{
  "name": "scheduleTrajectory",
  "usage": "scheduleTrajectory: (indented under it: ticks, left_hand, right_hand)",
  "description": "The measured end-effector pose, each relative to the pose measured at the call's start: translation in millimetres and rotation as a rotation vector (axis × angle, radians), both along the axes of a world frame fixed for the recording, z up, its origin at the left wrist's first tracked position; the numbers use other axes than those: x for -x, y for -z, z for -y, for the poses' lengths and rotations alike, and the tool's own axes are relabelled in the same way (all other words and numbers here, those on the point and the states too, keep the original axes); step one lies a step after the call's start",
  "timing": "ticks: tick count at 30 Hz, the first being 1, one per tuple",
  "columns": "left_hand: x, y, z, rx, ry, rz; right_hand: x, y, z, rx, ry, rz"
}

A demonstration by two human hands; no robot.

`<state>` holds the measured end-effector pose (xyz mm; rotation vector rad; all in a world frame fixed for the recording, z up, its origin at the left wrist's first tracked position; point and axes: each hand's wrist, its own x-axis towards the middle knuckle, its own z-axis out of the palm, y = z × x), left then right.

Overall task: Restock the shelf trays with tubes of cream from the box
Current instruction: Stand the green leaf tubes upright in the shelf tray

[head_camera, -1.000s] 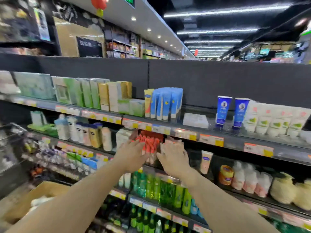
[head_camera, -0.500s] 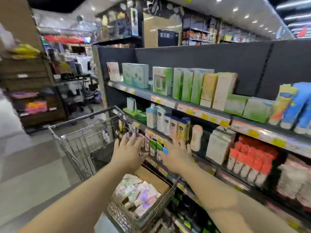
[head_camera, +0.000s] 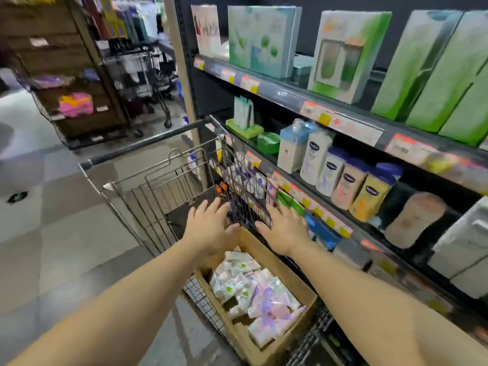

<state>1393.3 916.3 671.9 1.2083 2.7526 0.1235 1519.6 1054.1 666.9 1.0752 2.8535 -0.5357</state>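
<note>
Left hand point(head_camera: 211, 228) flat, fingers spread, empty, hovering above box point(head_camera: 303, 291); tubes of cream point(head_camera: 253, 289) below both palms, ready for picking. Right hand point(head_camera: 284, 229) likewise spread, empty, shelf point(head_camera: 327, 223) just beyond.

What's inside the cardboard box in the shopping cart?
The cardboard box holds a loose pile of tubes of cream, white with green or purple print. Whatever lies beneath the top layer is covered, and the left hand hides the box's far corner.
</note>
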Motion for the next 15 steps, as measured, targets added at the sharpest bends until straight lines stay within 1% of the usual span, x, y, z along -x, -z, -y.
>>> scheduleTrajectory:
  ticks: [3, 6, 9, 11, 15]
  left_hand:
    - [45.7, 37.6, -15.5, 0.054, 0.058, 0.065]
    - [88.7, 76.4, -34.7, 0.109, 0.18, 0.123]
    - [124.0, 108.3, -50.4, 0.174, 0.294, 0.162]
    - [140.4, 130.1, -55.3, 0.23, 0.363, 0.182]
    - [163.9, 186.0, -58.7, 0.308, 0.458, 0.217]
  right_hand:
    - [34.4, 37.4, -7.2, 0.057, 0.081, 0.068]
    - [58.3, 78.2, -12.2, 0.128, 0.196, 0.084]
    - [69.5, 115.8, -7.9, 0.259, 0.35, 0.111]
    - [73.9, 145.9, -2.2, 0.36, 0.392, 0.161]
    - [84.8, 218.9, 10.4, 0.572, 0.518, 0.181]
